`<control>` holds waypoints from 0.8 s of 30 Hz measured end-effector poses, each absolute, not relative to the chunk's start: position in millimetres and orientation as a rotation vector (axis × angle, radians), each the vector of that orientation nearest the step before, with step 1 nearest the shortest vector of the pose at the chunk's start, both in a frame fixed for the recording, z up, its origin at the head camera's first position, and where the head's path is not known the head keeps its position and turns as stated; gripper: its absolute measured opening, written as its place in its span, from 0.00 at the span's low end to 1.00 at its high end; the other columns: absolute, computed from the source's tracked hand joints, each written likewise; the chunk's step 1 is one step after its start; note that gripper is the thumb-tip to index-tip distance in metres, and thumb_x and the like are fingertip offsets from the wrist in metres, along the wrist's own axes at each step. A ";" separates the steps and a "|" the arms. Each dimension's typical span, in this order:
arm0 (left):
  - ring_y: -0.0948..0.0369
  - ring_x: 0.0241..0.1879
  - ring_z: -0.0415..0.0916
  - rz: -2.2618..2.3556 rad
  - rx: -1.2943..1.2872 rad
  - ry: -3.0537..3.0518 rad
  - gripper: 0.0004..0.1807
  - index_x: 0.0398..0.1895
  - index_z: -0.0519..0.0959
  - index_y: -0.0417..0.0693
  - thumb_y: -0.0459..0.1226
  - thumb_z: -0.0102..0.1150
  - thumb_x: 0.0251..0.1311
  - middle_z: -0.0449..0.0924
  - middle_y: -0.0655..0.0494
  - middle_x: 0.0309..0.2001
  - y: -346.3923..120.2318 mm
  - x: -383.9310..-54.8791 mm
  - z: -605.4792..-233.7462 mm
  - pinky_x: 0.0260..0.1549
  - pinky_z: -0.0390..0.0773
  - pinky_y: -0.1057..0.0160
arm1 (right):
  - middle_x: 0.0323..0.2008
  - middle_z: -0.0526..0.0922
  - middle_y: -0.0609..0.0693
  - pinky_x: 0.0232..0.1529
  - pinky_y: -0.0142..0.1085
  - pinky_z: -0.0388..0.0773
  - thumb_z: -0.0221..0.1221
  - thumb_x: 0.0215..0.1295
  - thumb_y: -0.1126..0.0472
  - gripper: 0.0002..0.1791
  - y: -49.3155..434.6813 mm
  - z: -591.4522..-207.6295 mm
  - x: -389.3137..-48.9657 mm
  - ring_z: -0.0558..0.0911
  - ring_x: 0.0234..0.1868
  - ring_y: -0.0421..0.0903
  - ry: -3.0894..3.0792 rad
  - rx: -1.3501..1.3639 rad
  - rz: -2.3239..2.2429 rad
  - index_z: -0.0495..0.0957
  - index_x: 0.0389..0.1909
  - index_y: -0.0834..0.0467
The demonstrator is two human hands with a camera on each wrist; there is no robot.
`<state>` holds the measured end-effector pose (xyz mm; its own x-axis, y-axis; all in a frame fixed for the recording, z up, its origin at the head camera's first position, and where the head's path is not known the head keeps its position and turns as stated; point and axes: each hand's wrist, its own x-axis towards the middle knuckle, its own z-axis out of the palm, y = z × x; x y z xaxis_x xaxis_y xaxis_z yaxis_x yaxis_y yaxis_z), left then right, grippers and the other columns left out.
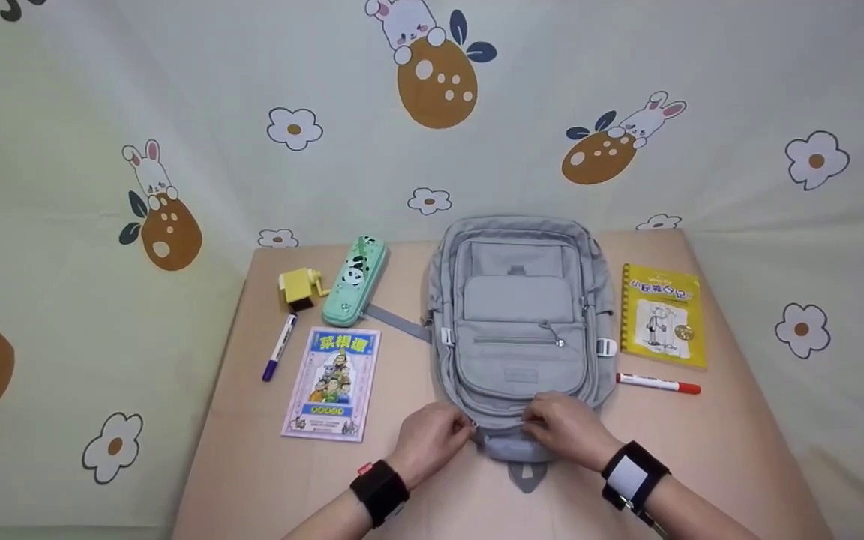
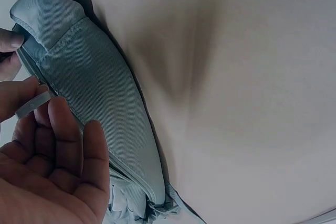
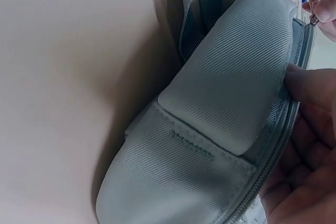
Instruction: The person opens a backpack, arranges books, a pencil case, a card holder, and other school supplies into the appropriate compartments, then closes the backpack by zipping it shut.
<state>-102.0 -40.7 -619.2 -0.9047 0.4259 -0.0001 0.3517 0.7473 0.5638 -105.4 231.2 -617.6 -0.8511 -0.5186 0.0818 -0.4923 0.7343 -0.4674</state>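
A grey backpack (image 1: 520, 300) lies front side up on the table, its top end with the hanging loop (image 1: 527, 477) toward me. At that end's left corner my left hand (image 1: 432, 441) pinches a zipper pull (image 2: 32, 105) between thumb and index finger. The other fingers of that hand stand loosely apart in the left wrist view. To the right of it, my right hand (image 1: 573, 430) holds the backpack's edge beside the zipper (image 3: 278, 163), thumb on the fabric and fingers behind.
Left of the backpack lie a comic-style book (image 1: 331, 384), a purple-capped marker (image 1: 280, 346), a yellow pencil sharpener (image 1: 299, 289) with a crank and a green panda pencil case (image 1: 355, 281). On its right are a yellow spiral notebook (image 1: 663, 316) and a red-capped marker (image 1: 658, 383).
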 end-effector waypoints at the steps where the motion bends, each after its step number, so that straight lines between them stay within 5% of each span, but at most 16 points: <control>1: 0.70 0.28 0.70 0.880 0.626 2.808 0.03 0.30 0.85 0.57 0.41 0.68 0.62 0.74 0.71 0.27 -40.8 -102.7 -619.2 0.27 0.72 0.67 | 0.31 0.80 0.38 0.36 0.37 0.79 0.72 0.59 0.57 0.05 232.5 -616.9 -105.8 0.78 0.33 0.37 2.862 -0.837 -0.752 0.85 0.34 0.50; 8: 0.69 0.30 0.72 0.903 0.596 2.784 0.04 0.30 0.84 0.58 0.41 0.68 0.63 0.75 0.71 0.28 -42.3 -105.2 -620.8 0.30 0.74 0.65 | 0.41 0.83 0.40 0.45 0.41 0.80 0.72 0.59 0.50 0.16 268.6 -611.2 -109.8 0.80 0.43 0.39 2.802 -0.823 -0.736 0.86 0.45 0.51; 16: 0.70 0.30 0.73 0.933 0.559 2.758 0.05 0.31 0.83 0.59 0.42 0.69 0.64 0.75 0.72 0.28 -45.5 -105.7 -620.8 0.30 0.74 0.65 | 0.43 0.84 0.39 0.49 0.47 0.79 0.74 0.56 0.57 0.16 327.2 -611.1 -111.6 0.81 0.47 0.42 2.888 -0.715 -0.693 0.87 0.46 0.51; 24: 0.70 0.30 0.73 0.960 0.546 2.749 0.05 0.31 0.83 0.58 0.43 0.70 0.62 0.76 0.71 0.28 -45.0 -105.6 -622.7 0.31 0.74 0.65 | 0.44 0.86 0.41 0.48 0.46 0.81 0.74 0.56 0.61 0.15 337.1 -620.2 -115.2 0.82 0.48 0.44 2.945 -0.782 -0.633 0.87 0.46 0.50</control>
